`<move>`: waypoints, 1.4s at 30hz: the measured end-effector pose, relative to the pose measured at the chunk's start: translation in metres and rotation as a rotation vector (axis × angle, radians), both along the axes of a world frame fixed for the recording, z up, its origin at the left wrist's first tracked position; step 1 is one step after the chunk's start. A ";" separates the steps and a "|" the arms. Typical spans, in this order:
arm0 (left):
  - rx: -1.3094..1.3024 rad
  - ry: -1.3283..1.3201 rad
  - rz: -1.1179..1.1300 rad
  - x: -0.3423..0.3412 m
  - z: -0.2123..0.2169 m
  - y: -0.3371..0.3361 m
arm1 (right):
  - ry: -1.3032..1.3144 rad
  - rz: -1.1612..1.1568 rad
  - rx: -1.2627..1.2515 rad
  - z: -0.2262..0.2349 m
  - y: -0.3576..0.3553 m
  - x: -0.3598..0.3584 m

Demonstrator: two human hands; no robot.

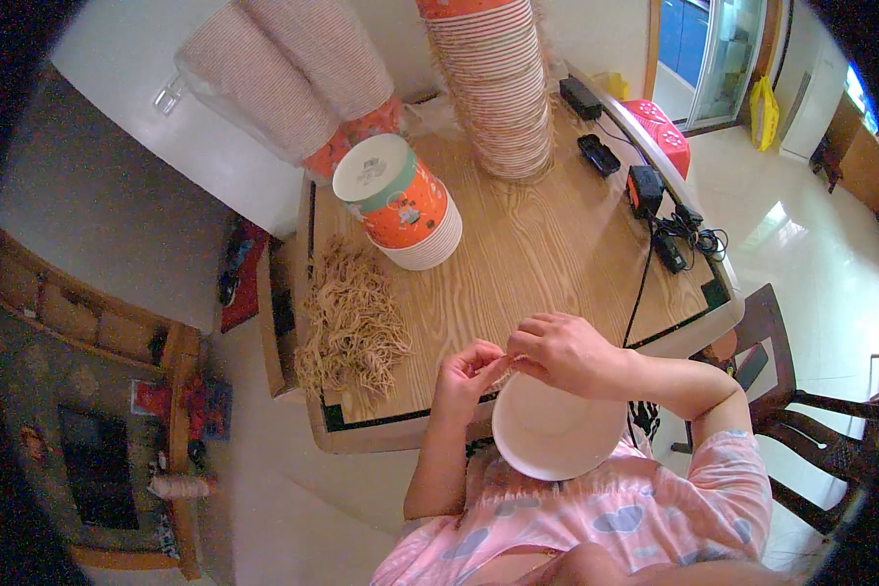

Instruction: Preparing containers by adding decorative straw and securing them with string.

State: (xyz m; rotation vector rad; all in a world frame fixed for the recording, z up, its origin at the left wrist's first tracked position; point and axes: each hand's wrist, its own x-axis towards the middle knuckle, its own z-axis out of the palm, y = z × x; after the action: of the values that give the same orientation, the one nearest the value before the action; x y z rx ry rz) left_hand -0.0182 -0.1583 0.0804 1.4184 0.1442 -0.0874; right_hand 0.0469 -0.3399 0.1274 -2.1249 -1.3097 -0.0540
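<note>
A white paper tub (560,430) rests open side up against my lap, at the table's near edge. At its far rim my left hand (472,371) pinches with thumb and fingers together. My right hand (568,354) meets it from the right, its fingers bent and closed over the same spot. What lies between the fingertips is too small to make out. To the left on the table is a loose heap of tan twine pieces (355,322). Behind it, a short stack of orange and green paper tubs (400,210) stands upside down.
A tall stack of nested tubs (498,93) rises at the table's back. Plastic-wrapped tub stacks (293,83) lean at back left. Black chargers and a coiled cable (689,234) lie along the right edge. A red stool (657,132) and dark wooden chair (801,420) stand to the right.
</note>
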 end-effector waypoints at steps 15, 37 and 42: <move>0.062 -0.077 0.064 -0.004 0.002 0.003 | 0.393 0.049 0.032 0.002 0.002 0.010; 0.239 -0.090 0.140 -0.006 0.002 -0.002 | 0.309 -0.043 0.057 -0.005 0.004 0.009; 0.307 -0.081 0.126 -0.005 -0.003 0.000 | 0.302 -0.040 0.032 -0.007 0.003 0.011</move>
State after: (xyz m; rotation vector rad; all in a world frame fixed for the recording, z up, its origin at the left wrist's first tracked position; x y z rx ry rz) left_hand -0.0232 -0.1581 0.0776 1.7125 0.1855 0.1006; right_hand 0.0576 -0.3371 0.1204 -2.0383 -1.0814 0.2196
